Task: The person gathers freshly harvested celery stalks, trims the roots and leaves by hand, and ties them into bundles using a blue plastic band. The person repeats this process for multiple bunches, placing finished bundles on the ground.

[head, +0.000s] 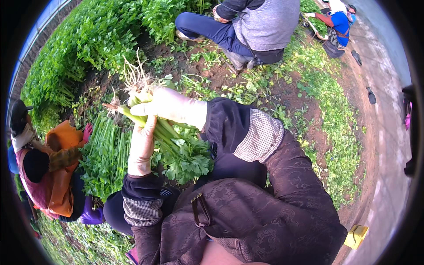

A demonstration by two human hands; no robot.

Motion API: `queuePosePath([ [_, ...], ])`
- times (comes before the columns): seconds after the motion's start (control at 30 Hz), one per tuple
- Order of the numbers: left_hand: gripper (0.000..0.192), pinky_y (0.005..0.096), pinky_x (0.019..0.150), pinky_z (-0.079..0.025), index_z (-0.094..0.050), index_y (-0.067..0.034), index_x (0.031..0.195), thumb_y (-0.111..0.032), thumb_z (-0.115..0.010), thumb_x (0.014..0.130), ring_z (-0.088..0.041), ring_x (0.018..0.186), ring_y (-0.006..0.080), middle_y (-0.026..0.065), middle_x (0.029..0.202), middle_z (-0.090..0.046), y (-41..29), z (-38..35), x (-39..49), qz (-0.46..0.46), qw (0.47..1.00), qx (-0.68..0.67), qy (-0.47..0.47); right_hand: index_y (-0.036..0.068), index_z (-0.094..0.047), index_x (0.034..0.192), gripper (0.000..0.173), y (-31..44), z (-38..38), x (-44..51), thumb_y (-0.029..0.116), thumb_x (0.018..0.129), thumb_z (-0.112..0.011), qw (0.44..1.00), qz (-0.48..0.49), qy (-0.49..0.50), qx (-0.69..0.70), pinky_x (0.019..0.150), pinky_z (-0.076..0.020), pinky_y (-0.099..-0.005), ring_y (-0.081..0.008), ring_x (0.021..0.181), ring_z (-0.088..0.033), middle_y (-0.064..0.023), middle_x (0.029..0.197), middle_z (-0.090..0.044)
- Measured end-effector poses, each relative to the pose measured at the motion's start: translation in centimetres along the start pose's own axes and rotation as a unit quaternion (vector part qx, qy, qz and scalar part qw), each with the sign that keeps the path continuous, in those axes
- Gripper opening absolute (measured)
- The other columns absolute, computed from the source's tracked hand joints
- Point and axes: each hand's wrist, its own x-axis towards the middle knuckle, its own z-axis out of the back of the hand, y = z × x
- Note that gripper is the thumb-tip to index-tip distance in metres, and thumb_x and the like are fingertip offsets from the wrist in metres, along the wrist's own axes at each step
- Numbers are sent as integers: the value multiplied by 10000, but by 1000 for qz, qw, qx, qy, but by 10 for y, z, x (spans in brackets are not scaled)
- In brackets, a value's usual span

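Note:
My right hand [165, 104], in a pale glove, is closed round the root end of a bunch of celery [169, 135]. Whitish roots [137, 78] stick out beyond its fingers. My left hand [142, 145], gloved alike, supports the same bunch from below, its thumb against the stalks. One thick stalk points to the left with its own roots [114, 106]. The bunch's leaves [192, 162] hang towards my knees. Just left of my left hand, a pile of cut celery [106, 149] lies on the ground with its stalks side by side.
Standing celery [79, 43] grows at the upper left. A person in a grey top [268, 26] sits ahead; another with an orange apron [63, 185] is at the left. Further people are at the upper right. Loose leaves [341, 155] cover soil beside a pale path [391, 142]; a yellow object [356, 237] lies there.

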Motion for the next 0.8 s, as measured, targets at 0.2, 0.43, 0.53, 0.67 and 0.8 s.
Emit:
queuePosePath([
  [0.2,357,310,769,-527,-595,-10,1108,-349,-568,1000,-631,876,143,81,1021,-653,19,5,16,-112,985,-46,-125,42,-599,959,113,7,11,2,151,944,-628,979,73,-102,163,717,-498,-264,-108,805,-598,-18,857,-611],
  [0.43,344,188,410,-227,-618,-72,974,-408,-551,1000,-304,474,8,-76,640,-437,-16,37,23,-115,934,178,-286,63,-619,828,144,36,27,-13,174,870,-702,975,66,-205,-61,527,-454,-268,-103,579,-566,-6,686,-583],
  [0.53,414,170,420,-233,-614,-51,1069,-442,-485,1021,-333,482,3,-72,670,-455,1,19,17,-109,979,136,-107,58,-647,886,130,26,17,-12,185,909,-669,990,54,-127,16,581,-462,-248,-86,633,-573,9,727,-612],
  [0.67,404,167,450,-309,-629,-63,1073,-427,-459,1035,-441,554,16,-47,763,-550,25,2,13,-110,987,82,-80,8,-634,1042,168,14,12,-13,130,927,-633,991,44,-107,65,818,-541,-320,-174,895,-655,-75,975,-661],
  [0.8,391,177,518,-344,-631,-63,1035,-408,-446,1045,-458,615,25,-50,791,-561,27,1,12,-110,986,91,-90,29,-647,1069,175,10,11,-16,115,917,-652,982,30,-112,146,751,-519,-270,-125,856,-639,-28,950,-659],
])
